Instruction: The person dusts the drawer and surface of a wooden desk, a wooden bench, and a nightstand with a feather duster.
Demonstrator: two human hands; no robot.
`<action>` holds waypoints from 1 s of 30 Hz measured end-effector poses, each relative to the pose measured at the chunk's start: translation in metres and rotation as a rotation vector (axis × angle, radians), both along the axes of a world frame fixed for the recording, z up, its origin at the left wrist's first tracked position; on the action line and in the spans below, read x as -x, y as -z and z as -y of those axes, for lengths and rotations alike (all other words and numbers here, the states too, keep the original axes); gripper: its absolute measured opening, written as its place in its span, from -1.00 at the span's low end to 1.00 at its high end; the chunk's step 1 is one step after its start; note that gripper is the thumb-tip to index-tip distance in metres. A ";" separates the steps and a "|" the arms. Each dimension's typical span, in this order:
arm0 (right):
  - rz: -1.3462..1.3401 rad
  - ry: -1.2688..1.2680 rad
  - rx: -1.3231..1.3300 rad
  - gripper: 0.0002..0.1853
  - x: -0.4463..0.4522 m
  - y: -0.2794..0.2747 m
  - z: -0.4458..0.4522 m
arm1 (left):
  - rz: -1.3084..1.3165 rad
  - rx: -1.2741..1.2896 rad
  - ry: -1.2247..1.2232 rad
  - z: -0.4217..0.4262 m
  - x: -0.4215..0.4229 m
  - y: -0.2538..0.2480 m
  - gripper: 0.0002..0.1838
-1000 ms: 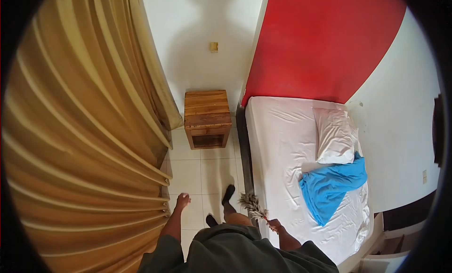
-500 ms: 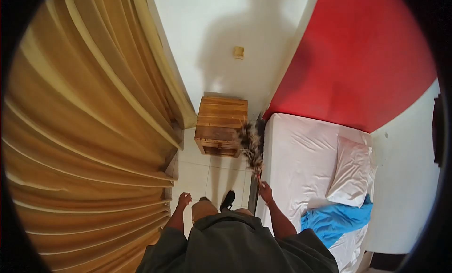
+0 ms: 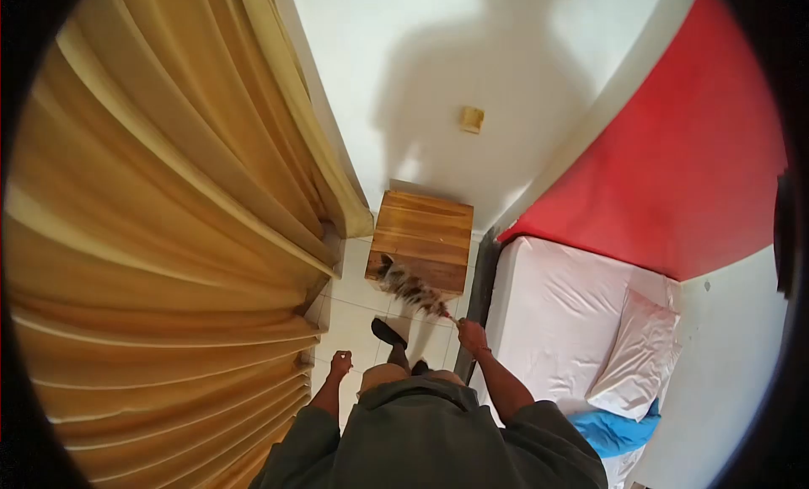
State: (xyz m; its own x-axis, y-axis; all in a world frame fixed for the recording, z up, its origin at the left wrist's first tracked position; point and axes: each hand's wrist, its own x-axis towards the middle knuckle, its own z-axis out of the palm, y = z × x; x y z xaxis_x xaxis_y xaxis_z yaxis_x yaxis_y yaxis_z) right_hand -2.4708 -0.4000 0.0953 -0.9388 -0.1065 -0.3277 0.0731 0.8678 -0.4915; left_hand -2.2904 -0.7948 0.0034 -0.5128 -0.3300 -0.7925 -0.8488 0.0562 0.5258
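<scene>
A feather duster [image 3: 413, 288] with grey-brown feathers is held by its thin handle in my right hand [image 3: 473, 337], beside the bed's left edge. Its feathers point up and left, over the front edge of the wooden nightstand [image 3: 421, 236]; whether they touch the wood I cannot tell. My left hand [image 3: 341, 362] hangs in front of the curtain, its fingers curled, and what it holds, if anything, is too small to make out.
Long golden curtains [image 3: 185, 185] fill the left side. On the right stands a bed [image 3: 548, 312] with a white sheet, a pillow [image 3: 638, 351] and a blue cloth [image 3: 615, 430]. A yellowish wall plate [image 3: 472, 120] sits above the nightstand. Tiled floor [image 3: 350, 316] shows around my feet.
The nightstand is nearer and the bed lies farther right in view. The duster has swung from beside the bed up and then left, to the nightstand's front. My feet have stepped.
</scene>
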 end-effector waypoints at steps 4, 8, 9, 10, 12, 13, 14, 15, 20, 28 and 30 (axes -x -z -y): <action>-0.021 0.406 0.104 -0.71 0.049 0.046 0.021 | -0.105 0.230 0.182 0.020 0.063 0.035 -0.53; 0.121 0.061 0.105 -0.68 0.096 0.032 0.031 | -0.176 0.005 0.007 0.015 0.141 -0.033 -0.61; 0.101 0.169 0.113 -0.68 0.108 0.030 0.034 | -0.244 -0.062 -0.034 0.016 0.154 -0.036 -0.64; 0.084 0.276 0.121 -0.67 0.117 0.029 0.039 | -0.215 -0.095 -0.077 0.015 0.165 -0.047 -0.67; -0.009 0.474 0.091 -0.67 0.130 0.035 0.053 | -0.276 -0.066 -0.177 0.011 0.171 -0.059 -0.68; 0.064 0.296 0.072 -0.64 0.141 0.037 0.052 | -0.308 -0.003 -0.213 0.010 0.170 -0.060 -0.69; 0.141 0.120 0.051 -0.60 0.150 0.039 0.049 | -0.332 0.030 -0.288 0.006 0.164 -0.061 -0.70; 0.214 -0.056 0.029 -0.56 0.160 0.044 0.043 | -0.274 0.050 -0.319 0.001 0.154 -0.056 -0.69; 0.104 0.220 0.161 -0.50 0.199 0.020 0.041 | 0.070 0.200 -0.316 -0.033 0.069 0.008 -0.65; 0.171 -0.196 0.210 -0.55 0.276 0.050 -0.024 | 0.119 -0.007 -0.571 -0.124 0.098 -0.012 -0.61; 0.283 -0.094 0.281 -0.58 0.293 0.109 -0.043 | 0.014 -0.034 -0.602 -0.138 0.134 -0.010 -0.65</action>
State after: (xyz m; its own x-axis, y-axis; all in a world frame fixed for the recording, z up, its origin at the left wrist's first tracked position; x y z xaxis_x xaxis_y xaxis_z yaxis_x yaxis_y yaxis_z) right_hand -2.7640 -0.3568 -0.0134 -0.7974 -0.3100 -0.5177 0.1659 0.7123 -0.6820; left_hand -2.4245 -0.6566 0.0130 -0.2332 -0.5337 -0.8129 -0.7332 -0.4527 0.5075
